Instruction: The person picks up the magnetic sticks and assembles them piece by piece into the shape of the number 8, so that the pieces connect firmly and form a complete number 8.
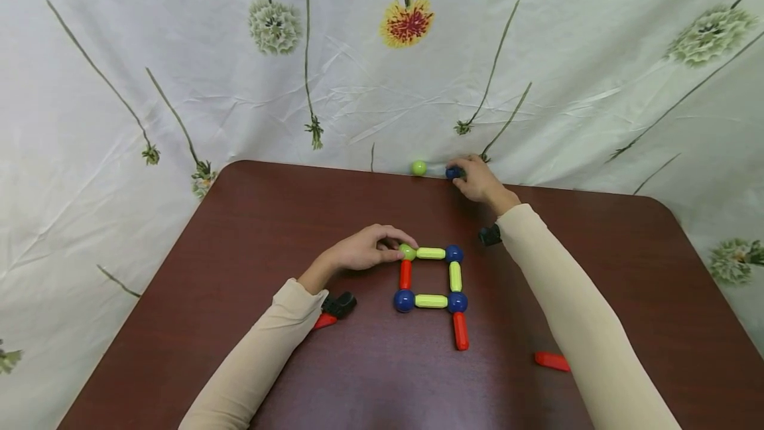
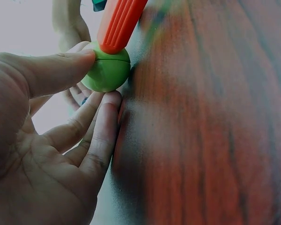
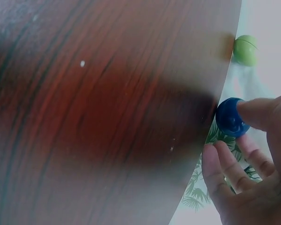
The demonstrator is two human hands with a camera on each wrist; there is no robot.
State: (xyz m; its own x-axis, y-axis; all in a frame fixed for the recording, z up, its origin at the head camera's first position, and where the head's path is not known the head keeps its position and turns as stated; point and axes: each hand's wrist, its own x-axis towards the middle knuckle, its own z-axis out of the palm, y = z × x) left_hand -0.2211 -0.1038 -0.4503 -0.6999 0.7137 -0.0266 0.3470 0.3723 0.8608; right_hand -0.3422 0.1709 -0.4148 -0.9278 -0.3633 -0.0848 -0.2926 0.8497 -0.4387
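Magnetic sticks and balls form a square on the table. My left hand (image 1: 365, 248) pinches the green ball (image 1: 408, 252) at its far left corner, with a red stick (image 2: 122, 23) joined to that ball in the left wrist view. Three blue balls, including one at the near left (image 1: 404, 300), make the other corners. Yellow-green sticks (image 1: 431, 301) run along the other three sides. Another red stick (image 1: 461, 331) extends from the near right corner. At the table's far edge, my right hand (image 1: 477, 181) pinches a loose blue ball (image 3: 231, 118) between thumb and fingers.
A loose green ball (image 1: 419, 168) sits at the far edge, left of my right hand. One red stick (image 1: 552, 361) lies beside the right sleeve; another (image 1: 325, 321) is partly hidden by the left sleeve. A white flowered cloth (image 1: 346, 85) hangs behind the table (image 1: 286, 204).
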